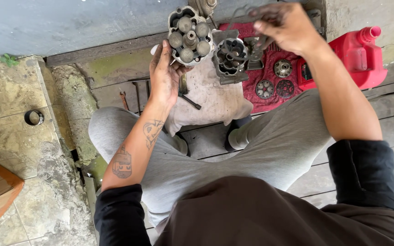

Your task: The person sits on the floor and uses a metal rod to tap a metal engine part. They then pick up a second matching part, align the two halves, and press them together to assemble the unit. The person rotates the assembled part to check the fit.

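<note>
Clearly the left hand grips a grey metal piston assembly, its five round piston heads facing up, over a white cloth. Farther right, the right hand pinches a thin ring gasket above the housing. Judging by this, holding the assembly level and keeping the gasket flat and unkinked would serve best.

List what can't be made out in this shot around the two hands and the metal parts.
- Head view: the thin piece in the right hand is blurred and partly hidden by the fingers.
- Head view: the piston assembly in the left hand has its top cut off by the frame edge.
- Head view: the round discs on the red cloth are too small for detail.
</note>
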